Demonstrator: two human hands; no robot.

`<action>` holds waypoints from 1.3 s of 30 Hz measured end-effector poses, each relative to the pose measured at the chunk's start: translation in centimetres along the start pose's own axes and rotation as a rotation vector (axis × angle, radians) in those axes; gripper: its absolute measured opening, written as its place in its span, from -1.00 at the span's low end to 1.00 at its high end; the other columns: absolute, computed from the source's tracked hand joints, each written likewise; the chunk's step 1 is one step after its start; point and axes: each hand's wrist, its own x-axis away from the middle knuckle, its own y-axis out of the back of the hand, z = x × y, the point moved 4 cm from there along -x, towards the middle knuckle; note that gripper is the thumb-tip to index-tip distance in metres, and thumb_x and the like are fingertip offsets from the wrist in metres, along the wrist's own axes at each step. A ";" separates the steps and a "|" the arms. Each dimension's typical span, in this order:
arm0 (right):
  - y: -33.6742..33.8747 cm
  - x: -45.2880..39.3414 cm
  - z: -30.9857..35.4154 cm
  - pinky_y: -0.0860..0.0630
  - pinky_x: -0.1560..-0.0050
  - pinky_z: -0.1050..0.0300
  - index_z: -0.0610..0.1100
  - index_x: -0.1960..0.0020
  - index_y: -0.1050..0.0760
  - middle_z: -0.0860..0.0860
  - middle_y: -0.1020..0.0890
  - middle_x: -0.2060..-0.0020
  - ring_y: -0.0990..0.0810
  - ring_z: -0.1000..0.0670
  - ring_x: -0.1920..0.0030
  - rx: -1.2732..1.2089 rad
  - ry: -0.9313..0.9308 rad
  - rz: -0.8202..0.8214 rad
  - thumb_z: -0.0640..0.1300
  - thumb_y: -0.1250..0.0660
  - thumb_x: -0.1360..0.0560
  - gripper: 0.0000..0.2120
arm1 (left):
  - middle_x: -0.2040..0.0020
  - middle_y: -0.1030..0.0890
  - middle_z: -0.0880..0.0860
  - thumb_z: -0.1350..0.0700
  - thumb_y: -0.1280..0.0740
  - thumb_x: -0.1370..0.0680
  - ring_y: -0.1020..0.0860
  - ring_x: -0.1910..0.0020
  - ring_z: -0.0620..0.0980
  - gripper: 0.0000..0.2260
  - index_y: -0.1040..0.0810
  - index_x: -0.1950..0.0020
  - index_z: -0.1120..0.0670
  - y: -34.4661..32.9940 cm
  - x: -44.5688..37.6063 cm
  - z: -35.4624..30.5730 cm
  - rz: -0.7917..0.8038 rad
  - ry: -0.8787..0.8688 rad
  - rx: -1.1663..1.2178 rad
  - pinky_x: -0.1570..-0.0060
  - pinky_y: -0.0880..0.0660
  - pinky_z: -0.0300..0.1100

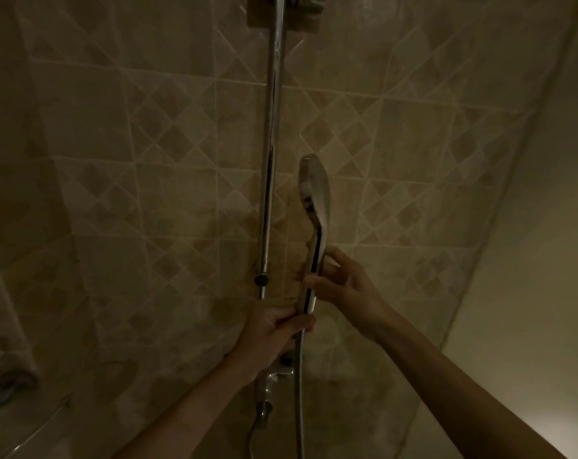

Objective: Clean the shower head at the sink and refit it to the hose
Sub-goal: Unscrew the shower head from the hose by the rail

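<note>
Shower head [314, 190] held upright just right of the chrome rail [271, 154], face turned toward it, against the tiled wall [148, 144]. Right hand [347, 286] on the handle's middle, fingers [317, 282] and thumb loosely pinching it. Left hand [274, 329] below, fingers curled round the handle's base where the hose [300, 392] joins. Hose hanging straight down, right of the tap fitting [277, 379] beneath the rail. Dim light.

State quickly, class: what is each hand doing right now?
Left hand: grips the hose connector below the shower head.
Right hand: pinches the shower head's handle.
</note>
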 end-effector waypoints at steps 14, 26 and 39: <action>-0.3 -1.9 -1.1 -0.65 -0.19 -0.08 0.06 -0.21 -0.62 -0.13 -0.74 -0.17 -0.70 -0.12 -0.24 -0.259 0.008 -0.030 0.01 -0.44 -0.56 -0.77 | 0.04 -0.76 -0.12 -0.01 -0.48 -0.50 -0.71 0.00 -0.16 -0.84 -0.72 -0.01 -0.28 0.2 -1.8 -0.5 -0.070 -0.096 -0.131 0.02 -0.57 -0.34; 1.7 -2.4 0.1 -0.71 -0.07 -0.02 -0.09 -0.26 -0.58 0.00 -0.76 0.04 -0.76 0.04 0.05 0.411 -0.022 -0.317 -0.11 -0.60 -0.45 -0.58 | 0.22 -0.74 0.10 0.09 -0.47 -0.53 -0.66 0.24 -0.11 -0.93 -0.76 0.12 0.00 -0.5 -3.7 0.0 -0.174 -0.140 -0.228 0.17 -0.53 -0.23; 3.8 -2.6 -2.0 -0.68 -0.15 -0.04 -0.11 -0.14 -0.66 0.28 -0.74 -0.04 -0.74 0.09 -0.10 0.175 0.034 -0.312 -0.10 -0.53 -0.52 -0.78 | 0.25 -0.73 -0.13 0.07 -0.47 -0.52 -0.66 0.23 -0.27 -0.91 -0.73 0.11 -0.13 -1.9 -3.9 -0.1 -0.147 -0.122 -0.179 0.20 -0.49 -0.44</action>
